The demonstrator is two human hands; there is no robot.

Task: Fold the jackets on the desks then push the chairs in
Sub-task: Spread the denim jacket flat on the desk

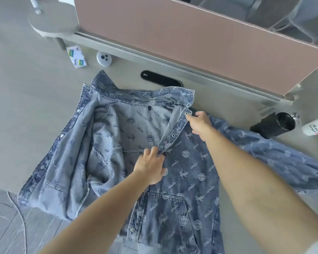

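left grip pinching front edge, right grip pinching by collar | blue printed denim jacket on grey counter | looks soft, floppy, thick; best held by edges

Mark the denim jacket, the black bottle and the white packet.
denim jacket (191,171): head view, on its patterned outer front panel.
black bottle (273,124): head view, middle of its body.
white packet (77,56): head view, on its printed top face.

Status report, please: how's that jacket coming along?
Left hand, right hand pinch front edge. Denim jacket open, unfolded, on desk. Black bottle near sleeve.
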